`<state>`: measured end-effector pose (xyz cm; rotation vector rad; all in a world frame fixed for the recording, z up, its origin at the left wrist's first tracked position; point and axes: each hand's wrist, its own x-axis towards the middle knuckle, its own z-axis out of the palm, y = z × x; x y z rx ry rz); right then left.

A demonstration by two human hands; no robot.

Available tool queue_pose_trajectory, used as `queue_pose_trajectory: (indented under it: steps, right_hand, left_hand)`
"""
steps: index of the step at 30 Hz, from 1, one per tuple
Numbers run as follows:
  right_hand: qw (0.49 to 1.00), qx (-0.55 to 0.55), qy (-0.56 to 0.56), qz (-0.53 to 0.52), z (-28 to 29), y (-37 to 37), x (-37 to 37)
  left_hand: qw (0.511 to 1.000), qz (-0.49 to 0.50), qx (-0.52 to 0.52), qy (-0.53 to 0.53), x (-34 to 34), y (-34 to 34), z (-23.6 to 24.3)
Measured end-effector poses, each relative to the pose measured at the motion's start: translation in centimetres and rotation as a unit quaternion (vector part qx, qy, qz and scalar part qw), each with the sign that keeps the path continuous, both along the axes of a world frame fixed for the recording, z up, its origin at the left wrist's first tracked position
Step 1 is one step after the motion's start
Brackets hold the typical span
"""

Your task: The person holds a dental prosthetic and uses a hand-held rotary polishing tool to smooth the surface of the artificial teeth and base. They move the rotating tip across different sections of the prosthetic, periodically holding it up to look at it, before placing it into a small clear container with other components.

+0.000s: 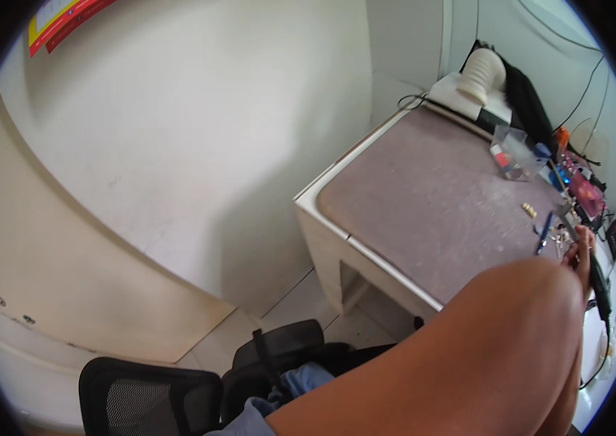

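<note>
One bare forearm fills the lower right, running from a blue sleeve (290, 381) up to the desk. It looks like my left arm. My left hand (581, 251) shows only its fingers, which are closed around a long black rod-shaped tool (598, 285) above the grey desk mat (431, 196). Just beyond the fingers lie a blue-handled tool (545, 232), some small metal parts (559, 237) and two small brass pieces (529, 211). My right hand is out of the picture.
A clear plastic bag with red bits (511, 154), a pink board (585, 190), a white ribbed hose (484, 73) and black cloth (527, 94) sit at the desk's far side. A black mesh chair (148, 398) stands below on the tiled floor (301, 301), beside a cream panel (68, 254).
</note>
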<state>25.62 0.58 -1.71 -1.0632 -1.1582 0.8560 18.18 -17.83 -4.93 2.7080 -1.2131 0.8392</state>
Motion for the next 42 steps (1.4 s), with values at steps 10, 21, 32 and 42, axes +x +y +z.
queue_pose_trajectory:
  steps: [10,21,32,42]
  right_hand:
    - [0.999,-0.01,-0.029,0.023,1.5,-2.6,-3.0]
    - [0.998,-0.04,-0.052,0.005,3.5,-3.7,-2.9]
    - [0.992,-0.039,-0.098,0.068,3.8,-4.9,-2.9]
    - [0.985,0.0,-0.142,0.095,3.7,-5.0,-2.9]
  left_hand:
    - [0.998,0.029,-0.03,0.047,-6.5,0.3,1.8]
    - [0.69,0.37,-0.622,0.03,-16.0,18.4,6.3]
    - [0.431,0.265,-0.862,0.034,-17.3,19.6,5.2]
    - [0.452,0.203,-0.828,0.261,-17.3,15.2,6.2]
